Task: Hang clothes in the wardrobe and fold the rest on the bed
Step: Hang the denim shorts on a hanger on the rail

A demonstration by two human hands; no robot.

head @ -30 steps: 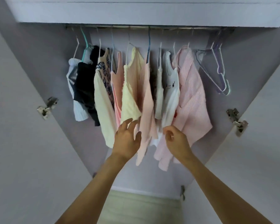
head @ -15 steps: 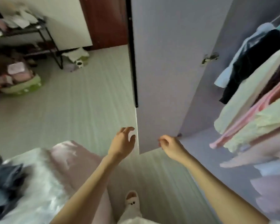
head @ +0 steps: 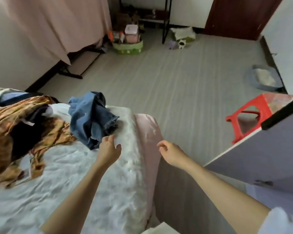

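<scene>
Both hands reach over the bed (head: 74,174), the left hand (head: 108,150) beside crumpled blue jeans (head: 90,119), the right hand (head: 172,153) over its edge; fingers loosely apart, holding nothing.

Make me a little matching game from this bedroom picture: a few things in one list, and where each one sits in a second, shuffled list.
Things:
1. crumpled blue denim garment
2. red plastic stool
3. green basket of odds and ends
4. grey litter tray

Places:
A. on the floor by the wall at the right, beyond the stool
B. on the bed, just ahead of the left hand
C. on the floor beside the open wardrobe door
D. on the far floor, next to the pink curtain

Pairs: 1-B, 2-C, 3-D, 4-A
</scene>
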